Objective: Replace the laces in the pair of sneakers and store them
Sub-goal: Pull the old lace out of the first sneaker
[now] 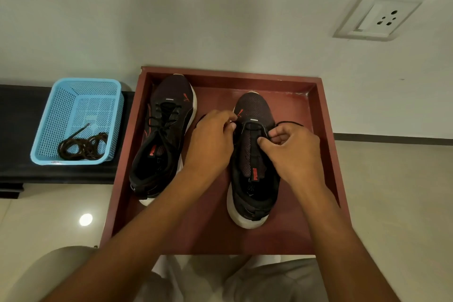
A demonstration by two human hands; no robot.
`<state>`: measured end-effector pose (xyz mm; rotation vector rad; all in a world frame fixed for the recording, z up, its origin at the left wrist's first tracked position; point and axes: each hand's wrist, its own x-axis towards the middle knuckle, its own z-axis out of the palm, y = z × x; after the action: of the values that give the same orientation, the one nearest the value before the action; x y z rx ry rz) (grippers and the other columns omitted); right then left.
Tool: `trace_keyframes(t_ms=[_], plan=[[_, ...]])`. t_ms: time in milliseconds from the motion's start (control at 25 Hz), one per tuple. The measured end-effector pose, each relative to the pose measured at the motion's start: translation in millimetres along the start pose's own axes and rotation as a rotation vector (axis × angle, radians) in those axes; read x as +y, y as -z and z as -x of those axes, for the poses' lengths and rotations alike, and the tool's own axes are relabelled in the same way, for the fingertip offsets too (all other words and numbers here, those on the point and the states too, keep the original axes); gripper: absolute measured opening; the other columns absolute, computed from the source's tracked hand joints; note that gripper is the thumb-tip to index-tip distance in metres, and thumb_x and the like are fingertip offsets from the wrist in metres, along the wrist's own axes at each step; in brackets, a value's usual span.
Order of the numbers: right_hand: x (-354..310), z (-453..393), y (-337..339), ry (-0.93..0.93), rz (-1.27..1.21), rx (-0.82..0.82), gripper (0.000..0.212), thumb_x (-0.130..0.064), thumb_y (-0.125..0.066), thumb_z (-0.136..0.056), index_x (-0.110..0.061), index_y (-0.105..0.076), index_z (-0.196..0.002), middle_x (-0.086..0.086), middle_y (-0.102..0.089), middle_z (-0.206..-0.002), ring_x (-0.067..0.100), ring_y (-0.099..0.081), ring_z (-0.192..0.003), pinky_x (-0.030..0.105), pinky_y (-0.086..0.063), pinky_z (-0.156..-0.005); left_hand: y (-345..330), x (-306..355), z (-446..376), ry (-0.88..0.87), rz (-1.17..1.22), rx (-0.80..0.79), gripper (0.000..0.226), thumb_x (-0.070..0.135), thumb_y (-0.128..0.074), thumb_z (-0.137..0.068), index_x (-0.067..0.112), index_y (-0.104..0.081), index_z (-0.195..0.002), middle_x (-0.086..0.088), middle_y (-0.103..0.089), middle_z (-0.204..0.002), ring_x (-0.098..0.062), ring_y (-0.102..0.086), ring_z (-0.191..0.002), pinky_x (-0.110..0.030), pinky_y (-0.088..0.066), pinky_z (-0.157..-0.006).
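A person is kneeling over a red-brown wooden tray that is filling the centre of the frame, with two black sneakers lying in it side by side. The left sneaker, left of centre, is already carrying a crossed lace. The right sneaker, right of centre, is lying with its long axis running almost straight up the frame, toe pointing to the top and heel toward the viewer; only its topmost eyelet row, near the toe, seems threaded.

The left hand is pinching one end of the thin black lace at the shoe's left edge. The right hand is pinching the lace at the eyelets on the right, fingers curled tight. Both hands are working just at the toe end of the lacing, so the unthreaded eyelets are lying below the grips, toward the heel. Judging by this, the right hand is nearer the next eyelet.

At the left of the frame, a blue basket is holding a coiled dark old lace.
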<state>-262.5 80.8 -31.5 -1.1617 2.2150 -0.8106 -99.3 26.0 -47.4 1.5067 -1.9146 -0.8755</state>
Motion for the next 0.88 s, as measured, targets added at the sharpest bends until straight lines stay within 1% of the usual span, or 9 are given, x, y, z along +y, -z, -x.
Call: trace_keyframes(t_ms=[120, 200, 320, 400, 480, 560, 640, 720, 880], plan=[[5.2, -4.5, 1.4, 0.01, -0.041, 0.009, 0.003, -0.025, -0.081, -0.085, -0.025, -0.078, -0.084, -0.015, -0.071, -0.077, -0.004, -0.067, -0.069, 0.013, -0.055, -0.063, -6.3, -4.2, -17.1, -0.105, -0.107, -0.056, 0.026, 0.008, -0.068, -0.094, 0.013, -0.075, -0.119, -0.002, -0.067, -0.106, -0.019, -0.064, -0.098, -0.037, -0.053, -0.092], [8.1, -7.5, 2.9, 0.027, -0.056, -0.006, 0.007, -0.021, -0.078, -0.088, -0.024, -0.08, -0.081, -0.015, -0.072, -0.077, -0.003, -0.068, -0.071, 0.013, -0.055, -0.063, -8.3, -6.8, -21.5, -0.14, -0.105, -0.025, 0.022, 0.007, -0.071, -0.091, 0.012, -0.078, -0.112, -0.003, -0.07, -0.103, -0.021, -0.066, -0.095, -0.041, -0.055, -0.09], [10.5, -11.9, 1.8, 0.021, -0.071, -0.005, 0.008, -0.018, -0.077, -0.087, -0.021, -0.082, -0.081, -0.011, -0.074, -0.078, 0.004, -0.069, -0.072, 0.027, -0.059, -0.071, -9.5, -9.9, -25.5, -0.184, -0.116, 0.008, 0.012, 0.01, -0.072, -0.09, 0.012, -0.08, -0.099, -0.003, -0.069, -0.098, -0.022, -0.066, -0.091, -0.044, -0.055, -0.085], [11.5, -13.0, 1.2, 0.012, -0.085, -0.007, 0.007, -0.018, -0.078, -0.086, -0.021, -0.082, -0.081, -0.011, -0.075, -0.078, 0.005, -0.07, -0.073, 0.029, -0.06, -0.073, -6.4, -9.0, -26.9, -0.2, -0.142, 0.007, 0.007, 0.011, -0.072, -0.09, 0.011, -0.079, -0.093, -0.002, -0.067, -0.095, -0.022, -0.064, -0.088, -0.042, -0.055, -0.083], [11.9, -13.3, 1.1, 0.012, -0.09, -0.008, 0.008, -0.017, -0.078, -0.086, -0.022, -0.082, -0.08, -0.012, -0.075, -0.077, 0.004, -0.07, -0.072, 0.029, -0.061, -0.073, -0.9, -7.8, -27.5, -0.211, -0.179, 0.005, 0.005, 0.01, -0.072, -0.089, 0.011, -0.077, -0.088, -0.002, -0.066, -0.094, -0.021, -0.063, -0.087, -0.036, -0.053, -0.08], [11.4, -13.2, 2.2, 0.015, -0.09, -0.017, 0.011, -0.017, -0.078, -0.086, -0.023, -0.082, -0.078, -0.013, -0.075, -0.075, 0.004, -0.07, -0.071, 0.027, -0.06, -0.071, 6.9, -6.7, -28.8, -0.224, -0.255, -0.004, 0.007, 0.01, -0.07, -0.088, 0.009, -0.075, -0.083, -0.003, -0.066, -0.091, -0.024, -0.062, -0.086, -0.038, -0.052, -0.078], [11.3, -13.5, 3.3, 0.01, -0.095, -0.031, 0.013, -0.016, -0.078, -0.087, -0.025, -0.082, -0.079, -0.014, -0.075, -0.075, 0.003, -0.071, -0.07, 0.026, -0.061, -0.07, 19.5, -6.7, -32.5, -0.214, -0.356, -0.015, 0.008, 0.008, -0.067, -0.085, 0.007, -0.073, -0.08, -0.007, -0.066, -0.089, -0.028, -0.06, -0.087, -0.046, -0.052, -0.078], [12.4, -14.1, 4.0, 0.0, -0.106, -0.04, 0.01, -0.016, -0.078, -0.087, -0.024, -0.083, -0.082, -0.013, -0.076, -0.077, 0.004, -0.072, -0.072, 0.029, -0.062, -0.073, 35.6, -9.0, -39.2, -0.172, -0.438, 0.004, 0.008, 0.005, -0.066, -0.082, 0.005, -0.074, -0.081, -0.012, -0.067, -0.089, -0.031, -0.059, -0.091, -0.049, -0.052, -0.078], [12.8, -14.6, 4.5, -0.011, -0.126, -0.065, 0.009, -0.016, -0.078, -0.087, -0.023, -0.083, -0.083, -0.012, -0.077, -0.078, 0.005, -0.073, -0.074, 0.028, -0.061, -0.075, 62.1, -15.2, -49.0, -0.02, -0.474, 0.041, 0.009, 0.004, -0.069, -0.084, 0.009, -0.077, -0.084, -0.013, -0.066, -0.098, -0.031, -0.055, -0.102, -0.041, -0.05, -0.082]])
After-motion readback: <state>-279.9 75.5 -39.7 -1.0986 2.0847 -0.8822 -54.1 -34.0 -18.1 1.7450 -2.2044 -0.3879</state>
